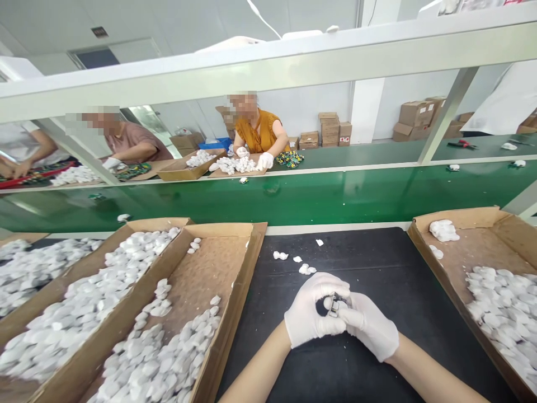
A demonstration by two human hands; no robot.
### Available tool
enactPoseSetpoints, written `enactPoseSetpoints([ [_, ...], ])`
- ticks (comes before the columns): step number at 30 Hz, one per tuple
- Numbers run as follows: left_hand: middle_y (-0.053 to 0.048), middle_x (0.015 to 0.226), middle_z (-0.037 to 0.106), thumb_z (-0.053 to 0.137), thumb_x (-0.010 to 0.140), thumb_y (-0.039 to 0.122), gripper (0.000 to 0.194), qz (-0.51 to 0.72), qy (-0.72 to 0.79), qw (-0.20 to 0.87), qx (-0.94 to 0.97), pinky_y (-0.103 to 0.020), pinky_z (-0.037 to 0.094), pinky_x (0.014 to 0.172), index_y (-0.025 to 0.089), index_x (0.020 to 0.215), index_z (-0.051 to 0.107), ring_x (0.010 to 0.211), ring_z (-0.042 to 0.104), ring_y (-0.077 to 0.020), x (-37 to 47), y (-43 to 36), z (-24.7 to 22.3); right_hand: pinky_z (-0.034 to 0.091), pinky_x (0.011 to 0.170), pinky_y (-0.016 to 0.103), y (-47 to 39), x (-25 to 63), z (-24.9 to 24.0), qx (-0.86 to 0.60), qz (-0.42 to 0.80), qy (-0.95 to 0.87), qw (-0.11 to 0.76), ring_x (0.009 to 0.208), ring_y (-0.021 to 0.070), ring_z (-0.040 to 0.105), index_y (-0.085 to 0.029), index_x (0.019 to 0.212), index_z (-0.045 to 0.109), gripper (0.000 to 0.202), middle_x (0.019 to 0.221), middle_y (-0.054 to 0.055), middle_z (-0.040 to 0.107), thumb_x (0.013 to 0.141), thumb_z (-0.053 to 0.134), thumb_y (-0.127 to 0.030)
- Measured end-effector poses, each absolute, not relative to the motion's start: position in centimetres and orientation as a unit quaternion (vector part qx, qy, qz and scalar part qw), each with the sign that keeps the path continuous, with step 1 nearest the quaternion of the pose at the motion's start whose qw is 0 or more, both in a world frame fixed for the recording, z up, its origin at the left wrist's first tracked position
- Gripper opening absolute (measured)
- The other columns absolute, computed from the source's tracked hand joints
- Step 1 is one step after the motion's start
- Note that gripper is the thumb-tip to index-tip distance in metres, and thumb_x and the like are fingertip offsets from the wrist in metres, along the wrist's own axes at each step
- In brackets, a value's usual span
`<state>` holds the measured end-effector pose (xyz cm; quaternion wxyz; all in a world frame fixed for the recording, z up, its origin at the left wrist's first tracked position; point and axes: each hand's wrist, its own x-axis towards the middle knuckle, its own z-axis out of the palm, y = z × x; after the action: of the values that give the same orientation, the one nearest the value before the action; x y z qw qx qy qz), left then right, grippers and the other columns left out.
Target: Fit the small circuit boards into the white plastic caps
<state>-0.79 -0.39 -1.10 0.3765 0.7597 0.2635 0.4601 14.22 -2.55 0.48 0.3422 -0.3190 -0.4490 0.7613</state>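
Close together over the black mat (268,347), my white-gloved hands hold one small part (334,305) between them. The part shows dark and metallic edges with some white; its exact kind cannot be made out. My left hand (312,310) curls round it, with thumb and forefinger pinching it from the left. From the right, the closed fingers of my right hand (371,324) press on it and cover much of it. A few loose white pieces (307,269) lie on the mat just beyond my left hand.
Cardboard trays of small white pieces stand left (168,347) and right (503,302) of the mat. Beyond runs a green conveyor belt (310,196) carrying scattered small parts, under a pale frame (268,70). Several people work across it; one gloved hand (265,161) touches white pieces.
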Motion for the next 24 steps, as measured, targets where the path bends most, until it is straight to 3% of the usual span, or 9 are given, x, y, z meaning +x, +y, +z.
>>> enactPoseSetpoints([
  [4, -0.011, 0.117, 0.053, 0.079, 0.055, 0.037, 0.072, 0.392, 0.336, 0.425, 0.743, -0.044, 0.042, 0.092, 0.022, 0.120, 0.051, 0.107, 0.052, -0.0291, -0.3, -0.8, -2.0, 0.038, 0.066, 0.029, -2.7, 13.9, -0.5, -0.280, 0.785, -0.379, 0.402, 0.067, 0.0151, 0.049, -0.013, 0.063, 0.055, 0.032, 0.068, 0.003, 0.052, 0.066, 0.069, -0.042],
  [6, -0.011, 0.119, 0.053, 0.074, 0.063, 0.033, 0.068, 0.368, 0.340, 0.460, 0.733, -0.045, 0.041, 0.094, 0.023, 0.125, 0.046, 0.108, 0.051, -0.0281, -0.1, -1.1, -2.1, 0.039, 0.073, 0.033, -2.6, 13.9, -0.7, -0.274, 0.786, -0.370, 0.411, 0.074, 0.0182, 0.053, -0.014, 0.064, 0.058, 0.029, 0.071, 0.004, 0.056, 0.065, 0.071, -0.040],
  [9, -0.012, 0.124, 0.052, 0.062, 0.077, 0.036, 0.063, 0.350, 0.304, 0.521, 0.717, -0.047, 0.034, 0.099, 0.023, 0.134, 0.037, 0.114, 0.049, -0.0280, -0.2, -1.5, -1.7, 0.037, 0.083, 0.038, -2.5, 13.8, -0.2, -0.258, 0.802, -0.352, 0.407, 0.085, 0.0214, 0.055, -0.015, 0.082, 0.064, 0.026, 0.081, 0.006, 0.061, 0.067, 0.071, -0.036],
  [13, -0.007, 0.129, 0.050, 0.055, 0.082, 0.038, 0.057, 0.330, 0.298, 0.586, 0.677, -0.047, 0.024, 0.106, 0.026, 0.135, 0.036, 0.121, 0.043, -0.0276, -0.6, -1.7, -0.9, 0.038, 0.082, 0.038, -2.6, 13.8, 0.4, -0.250, 0.818, -0.327, 0.403, 0.084, 0.0198, 0.056, -0.019, 0.094, 0.063, 0.031, 0.085, 0.005, 0.062, 0.068, 0.072, -0.032],
  [17, -0.006, 0.121, 0.057, 0.066, 0.074, 0.038, 0.052, 0.342, 0.327, 0.599, 0.646, -0.047, 0.026, 0.105, 0.023, 0.122, 0.053, 0.116, 0.048, -0.0297, -0.6, -1.4, -1.0, 0.039, 0.066, 0.028, -2.8, 13.8, -0.2, -0.279, 0.830, -0.298, 0.380, 0.065, 0.0120, 0.050, -0.015, 0.075, 0.061, 0.026, 0.069, 0.000, 0.054, 0.066, 0.073, -0.037],
  [19, -0.008, 0.116, 0.060, 0.072, 0.066, 0.040, 0.053, 0.356, 0.325, 0.596, 0.642, -0.047, 0.031, 0.102, 0.019, 0.113, 0.059, 0.110, 0.052, -0.0305, -0.6, -1.1, -1.2, 0.036, 0.058, 0.025, -2.8, 13.8, -0.8, -0.269, 0.840, -0.287, 0.375, 0.057, 0.0094, 0.042, -0.015, 0.062, 0.054, 0.033, 0.061, -0.002, 0.045, 0.066, 0.071, -0.042],
  [24, -0.010, 0.111, 0.060, 0.077, 0.061, 0.029, 0.061, 0.390, 0.313, 0.568, 0.654, -0.042, 0.039, 0.095, 0.018, 0.117, 0.054, 0.104, 0.055, -0.0276, -0.5, -0.9, -1.2, 0.032, 0.056, 0.025, -2.5, 14.1, -1.1, -0.261, 0.820, -0.318, 0.399, 0.056, 0.0091, 0.030, -0.018, 0.053, 0.035, 0.049, 0.058, -0.005, 0.032, 0.067, 0.066, -0.052],
])
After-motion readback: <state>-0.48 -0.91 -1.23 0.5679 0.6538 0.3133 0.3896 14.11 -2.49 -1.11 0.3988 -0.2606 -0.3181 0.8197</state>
